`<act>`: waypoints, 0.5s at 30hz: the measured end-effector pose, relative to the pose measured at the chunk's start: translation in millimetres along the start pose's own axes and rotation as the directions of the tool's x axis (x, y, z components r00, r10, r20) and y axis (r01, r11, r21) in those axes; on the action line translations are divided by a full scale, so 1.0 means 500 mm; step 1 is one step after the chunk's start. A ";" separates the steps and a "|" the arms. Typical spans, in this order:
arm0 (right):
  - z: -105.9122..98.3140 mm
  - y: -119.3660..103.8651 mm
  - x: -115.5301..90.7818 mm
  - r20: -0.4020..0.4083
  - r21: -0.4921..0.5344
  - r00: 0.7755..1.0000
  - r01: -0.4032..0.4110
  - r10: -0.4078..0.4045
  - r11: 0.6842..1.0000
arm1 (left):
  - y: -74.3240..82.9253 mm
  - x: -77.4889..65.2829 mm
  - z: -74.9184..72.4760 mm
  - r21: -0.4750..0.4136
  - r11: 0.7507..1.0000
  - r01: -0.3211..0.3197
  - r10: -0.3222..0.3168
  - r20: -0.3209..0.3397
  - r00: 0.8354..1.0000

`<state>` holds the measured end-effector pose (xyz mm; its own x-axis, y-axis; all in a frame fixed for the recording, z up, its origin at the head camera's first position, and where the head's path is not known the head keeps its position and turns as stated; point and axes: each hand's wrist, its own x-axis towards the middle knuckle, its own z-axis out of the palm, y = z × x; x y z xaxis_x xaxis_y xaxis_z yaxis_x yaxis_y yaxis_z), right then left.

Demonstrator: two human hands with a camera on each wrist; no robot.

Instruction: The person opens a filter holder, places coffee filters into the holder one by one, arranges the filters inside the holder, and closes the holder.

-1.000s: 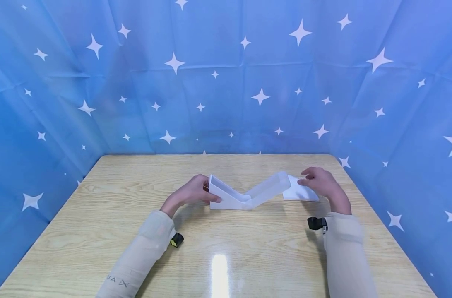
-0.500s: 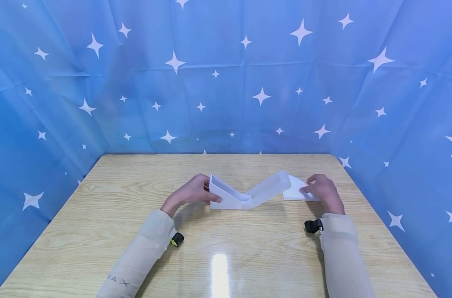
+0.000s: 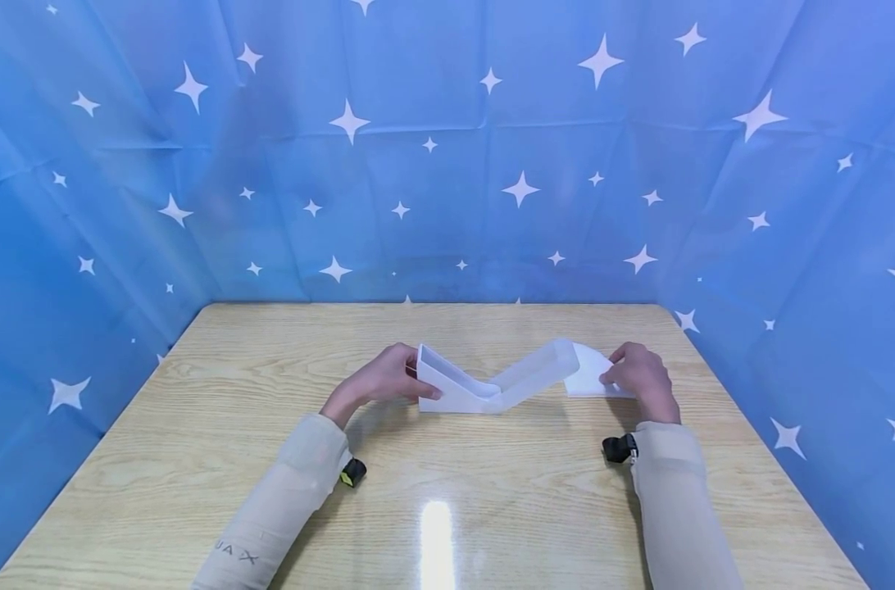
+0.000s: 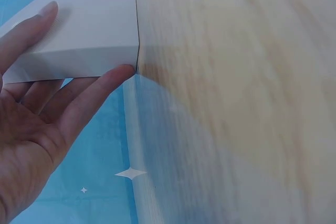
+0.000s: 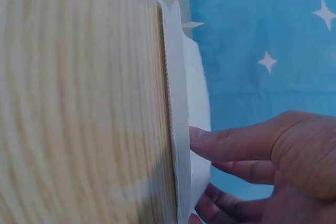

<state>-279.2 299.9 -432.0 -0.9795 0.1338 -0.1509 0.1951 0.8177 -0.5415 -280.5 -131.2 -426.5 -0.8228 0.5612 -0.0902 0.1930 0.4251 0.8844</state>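
Left of centre on the table, a white tapered box (image 3: 451, 396) lies with its hollow top uncovered; a translucent lid (image 3: 532, 378) slants up from its right end. My left hand (image 3: 388, 375) grips the box's left end, thumb on the near side and fingers along the end face (image 4: 79, 62). Just right of the lid is a thin, fan-shaped stack of white paper coffee filters (image 3: 584, 378), layered with a crimped edge (image 5: 176, 103). My right hand (image 3: 642, 378) pinches its right side between thumb and fingers; the fingertips behind it are partly hidden.
The wooden table (image 3: 307, 508) has its far edge beyond the box. A blue star-patterned curtain (image 3: 447, 197) stands behind and at both sides. Small black wrist devices (image 3: 620, 448) hang by both cuffs.
My right hand has come in to the left and down onto the coffee filters, thumb and fingers closing on them. The left hand and the box have stayed put.
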 end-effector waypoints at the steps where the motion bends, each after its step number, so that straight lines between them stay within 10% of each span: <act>1: 0.001 0.000 0.001 -0.001 0.002 1.000 0.002 -0.002 1.000 | -0.001 0.000 0.000 0.001 1.000 -0.001 0.001 -0.001 1.000; 15: 0.002 -0.005 -0.001 -0.003 -0.030 1.000 -0.009 0.009 1.000 | -0.001 0.002 0.000 0.000 1.000 0.006 -0.006 -0.001 1.000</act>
<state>-279.0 297.1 -431.3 -0.9778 0.1424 -0.1534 0.2021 0.8331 -0.5149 -281.4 -131.0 -426.8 -0.8246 0.5577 -0.0950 0.1877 0.4282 0.8840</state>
